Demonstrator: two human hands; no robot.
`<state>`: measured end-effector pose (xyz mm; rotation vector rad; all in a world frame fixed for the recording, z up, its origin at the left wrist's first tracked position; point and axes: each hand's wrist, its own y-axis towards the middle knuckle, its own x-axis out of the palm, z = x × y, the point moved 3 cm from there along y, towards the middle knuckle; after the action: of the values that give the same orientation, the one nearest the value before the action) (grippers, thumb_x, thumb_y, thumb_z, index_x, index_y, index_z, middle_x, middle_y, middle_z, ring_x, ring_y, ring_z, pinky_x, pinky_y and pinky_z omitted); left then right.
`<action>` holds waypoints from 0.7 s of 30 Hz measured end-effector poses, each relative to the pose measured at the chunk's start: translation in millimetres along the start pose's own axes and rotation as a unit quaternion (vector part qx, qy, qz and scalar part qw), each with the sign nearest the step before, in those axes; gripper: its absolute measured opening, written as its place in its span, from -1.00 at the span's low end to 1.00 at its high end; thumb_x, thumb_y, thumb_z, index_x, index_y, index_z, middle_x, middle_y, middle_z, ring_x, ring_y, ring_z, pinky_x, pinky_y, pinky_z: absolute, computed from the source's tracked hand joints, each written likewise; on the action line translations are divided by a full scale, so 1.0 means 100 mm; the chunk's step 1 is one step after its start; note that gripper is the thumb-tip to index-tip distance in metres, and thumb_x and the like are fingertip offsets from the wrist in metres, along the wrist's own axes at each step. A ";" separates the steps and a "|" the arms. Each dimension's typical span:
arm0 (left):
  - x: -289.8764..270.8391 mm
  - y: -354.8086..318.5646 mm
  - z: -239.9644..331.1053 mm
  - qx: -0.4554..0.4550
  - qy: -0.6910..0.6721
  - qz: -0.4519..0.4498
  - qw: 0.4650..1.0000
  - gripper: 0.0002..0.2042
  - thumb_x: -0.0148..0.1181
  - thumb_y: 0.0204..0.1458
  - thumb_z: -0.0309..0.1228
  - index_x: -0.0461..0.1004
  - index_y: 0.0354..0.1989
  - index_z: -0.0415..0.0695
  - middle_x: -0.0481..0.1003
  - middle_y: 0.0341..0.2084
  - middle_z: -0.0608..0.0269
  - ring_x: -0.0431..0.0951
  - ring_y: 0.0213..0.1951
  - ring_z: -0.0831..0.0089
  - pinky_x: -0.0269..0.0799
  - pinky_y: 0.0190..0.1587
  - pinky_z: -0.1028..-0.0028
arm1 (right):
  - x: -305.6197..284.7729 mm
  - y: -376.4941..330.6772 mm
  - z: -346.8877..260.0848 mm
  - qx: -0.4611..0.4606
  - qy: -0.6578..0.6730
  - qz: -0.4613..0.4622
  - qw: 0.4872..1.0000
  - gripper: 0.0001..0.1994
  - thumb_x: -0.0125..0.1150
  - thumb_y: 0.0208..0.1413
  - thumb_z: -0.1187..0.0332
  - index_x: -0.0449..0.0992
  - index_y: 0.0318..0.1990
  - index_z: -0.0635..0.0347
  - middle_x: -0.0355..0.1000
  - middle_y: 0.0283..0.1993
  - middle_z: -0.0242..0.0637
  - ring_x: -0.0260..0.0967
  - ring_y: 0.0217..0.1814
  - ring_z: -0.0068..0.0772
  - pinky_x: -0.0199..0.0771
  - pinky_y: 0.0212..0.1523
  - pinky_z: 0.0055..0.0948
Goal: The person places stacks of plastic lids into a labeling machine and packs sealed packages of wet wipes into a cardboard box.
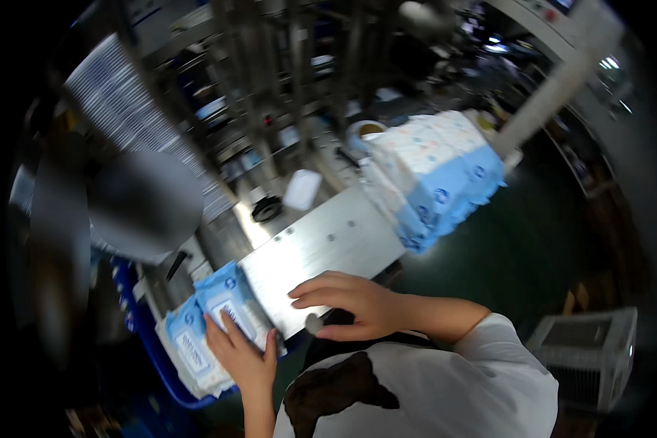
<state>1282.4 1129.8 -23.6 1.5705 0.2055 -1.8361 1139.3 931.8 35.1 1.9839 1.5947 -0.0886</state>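
Low in the left of the frame, soft blue-and-white wipe packets (210, 321) lie stacked over a blue plastic crate (153, 350). Left hand (242, 355) lies flat on the top packet, fingers spread, gripping nothing. Right hand (350, 303) rests loosely curled on the near edge of the brushed steel bench (321, 244), holding nothing. Toward the upper right, a long row of similar packets (434, 175) sits at the bench's far end.

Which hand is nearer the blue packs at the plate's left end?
Left. The left hand lies flat on the blue packs, touching them. The right hand rests apart on the metal plate, to their right.
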 end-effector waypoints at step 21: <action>0.38 0.31 1.03 0.121 0.058 -0.115 0.984 -0.13 0.12 -0.09 0.23 0.16 0.30 -0.15 0.14 0.28 -0.02 0.06 0.32 -0.06 -0.12 0.25 -0.08 | -0.24 -0.79 0.77 0.016 -0.045 0.050 0.998 -0.46 0.23 0.07 0.12 0.35 0.17 0.17 0.00 0.40 -0.04 -0.15 0.46 0.07 -0.07 0.37 -0.04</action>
<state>1217.7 1036.2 -22.9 1.8902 0.2318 -2.0082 1084.1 883.0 -50.1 2.0516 1.4432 -0.1616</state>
